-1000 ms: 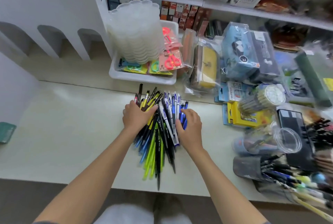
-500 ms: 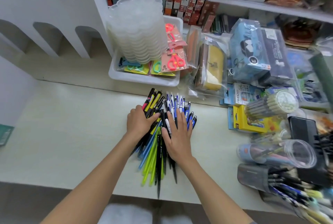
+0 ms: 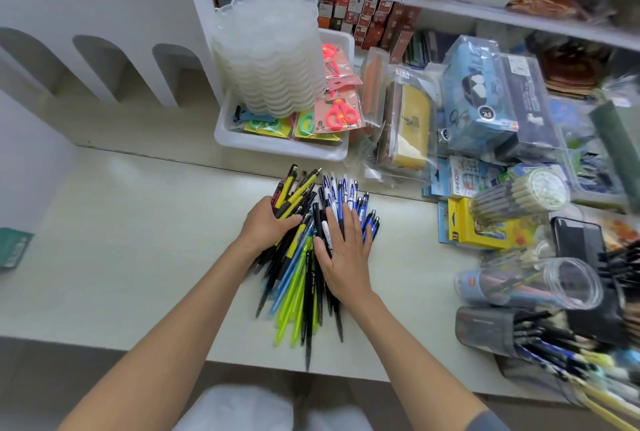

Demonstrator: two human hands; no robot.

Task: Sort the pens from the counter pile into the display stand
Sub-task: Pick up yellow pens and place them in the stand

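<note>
The left hand [image 3: 268, 224] curls its fingers round the far end of the pile of black, blue, yellow and green plastic pens [image 3: 294, 295] on the pale surface [image 3: 138, 240]; the right hand [image 3: 346, 254] lies flat on it, fingers spread.

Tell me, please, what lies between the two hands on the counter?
Head view: pens of the pile, black, blue and yellow, lie between the left hand and the right hand.

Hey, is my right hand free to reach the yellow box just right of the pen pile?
Probably yes. The right hand lies flat on the pen pile, holding nothing, and only bare counter shows between it and the yellow box.
</note>
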